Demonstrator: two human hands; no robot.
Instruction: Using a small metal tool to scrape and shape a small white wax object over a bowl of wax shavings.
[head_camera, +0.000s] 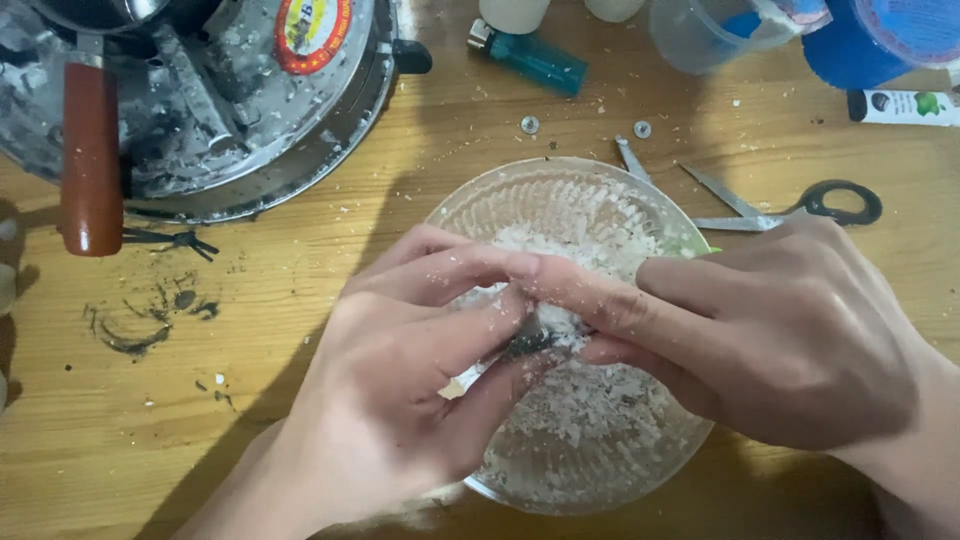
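A clear ribbed glass bowl (560, 190) sits on the wooden table, filled with white flakes (590, 410). Both hands meet over the bowl's middle. My left hand (400, 390) comes in from the lower left and pinches a small dark piece (528, 344) between thumb and fingers. My right hand (770, 330) reaches in from the right, its fingertips closed on the same piece and on a white lump (562, 322) beside it. White crumbs stick to the fingers of both hands.
A round metal pot lid (260, 120) with a red-brown wooden handle (90, 160) lies at the upper left. Scissors (790, 205), a teal lighter (535, 58), a clear cup (700, 35) and a blue container (860, 45) stand behind the bowl. Black smudges (150, 320) mark the table.
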